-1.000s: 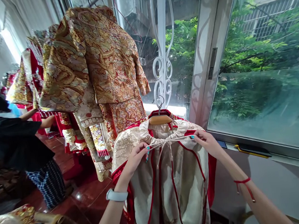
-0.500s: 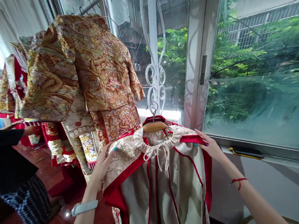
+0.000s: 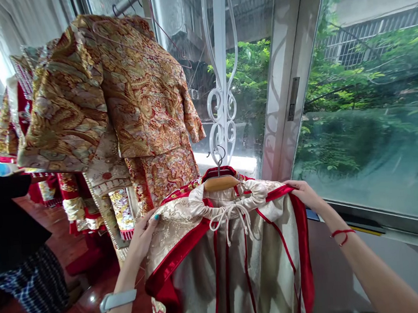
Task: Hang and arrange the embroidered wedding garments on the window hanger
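A cream and red garment (image 3: 231, 261) hangs in front of me on a wooden hanger (image 3: 221, 182), hooked on a white scrolled window grille (image 3: 222, 97). A cream drawstring (image 3: 231, 213) is tied in a bow at its gathered neck. My left hand (image 3: 143, 236) grips the garment's left shoulder, fingers curled round the embroidered cloth. Over on the other shoulder, my right hand (image 3: 306, 194) holds the red edge, fingers closed on the fabric. A grey watch sits on my left wrist, and a red thread circles the right one.
Gold and red embroidered robes (image 3: 117, 96) hang on a rail at the upper left. A person in a black top (image 3: 7, 220) stands at the left edge. A large window (image 3: 367, 105) with greenery outside fills the right. The floor (image 3: 79, 301) is glossy dark red.
A second ago both hands pulled the drawstring ends taut at the neck. They let go, the bow now hangs tied, and each hand moved outward onto a shoulder of the garment.
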Available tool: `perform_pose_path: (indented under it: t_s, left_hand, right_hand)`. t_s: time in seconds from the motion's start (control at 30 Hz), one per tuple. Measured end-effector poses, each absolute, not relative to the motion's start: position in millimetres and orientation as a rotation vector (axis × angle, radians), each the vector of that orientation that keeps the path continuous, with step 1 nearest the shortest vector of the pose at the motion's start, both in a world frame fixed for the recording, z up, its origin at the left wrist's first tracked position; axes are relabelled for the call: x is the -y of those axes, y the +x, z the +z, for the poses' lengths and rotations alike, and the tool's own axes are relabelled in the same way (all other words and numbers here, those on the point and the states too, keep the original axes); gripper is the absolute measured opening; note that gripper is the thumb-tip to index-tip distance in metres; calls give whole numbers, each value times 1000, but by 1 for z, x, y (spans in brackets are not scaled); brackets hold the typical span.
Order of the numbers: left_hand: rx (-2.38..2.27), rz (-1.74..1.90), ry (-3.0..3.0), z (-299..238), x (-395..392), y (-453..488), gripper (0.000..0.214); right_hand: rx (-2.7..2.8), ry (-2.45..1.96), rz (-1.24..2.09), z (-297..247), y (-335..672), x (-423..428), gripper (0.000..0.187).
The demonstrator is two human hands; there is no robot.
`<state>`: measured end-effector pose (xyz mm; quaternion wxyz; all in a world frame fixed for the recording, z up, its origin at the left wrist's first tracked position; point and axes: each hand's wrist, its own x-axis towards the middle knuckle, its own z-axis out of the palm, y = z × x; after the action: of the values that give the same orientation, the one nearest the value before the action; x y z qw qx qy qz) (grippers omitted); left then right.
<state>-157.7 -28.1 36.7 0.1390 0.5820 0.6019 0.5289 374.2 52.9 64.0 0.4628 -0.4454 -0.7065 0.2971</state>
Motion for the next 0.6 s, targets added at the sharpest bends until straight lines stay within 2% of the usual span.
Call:
perform_pose_path:
  t_s: [0.23, 0.4, 0.5, 0.6]
  left_hand:
    - [-1809, 1468, 1677, 45, 19, -161, 59]
    - [-1735, 1441, 1607, 45, 2, -167, 54]
    - [-1732, 1468, 1615, 45, 9, -159, 56]
    - [-1804, 1592, 1801, 54, 33, -137, 54]
  right_hand:
    - [1805, -1110, 483, 39, 379, -38, 53]
    - [1793, -1100, 368, 21, 380, -35, 61]
    - [1785, -1095, 409, 21, 379, -27, 62]
    - [1837, -1040, 595, 36, 376, -13, 70]
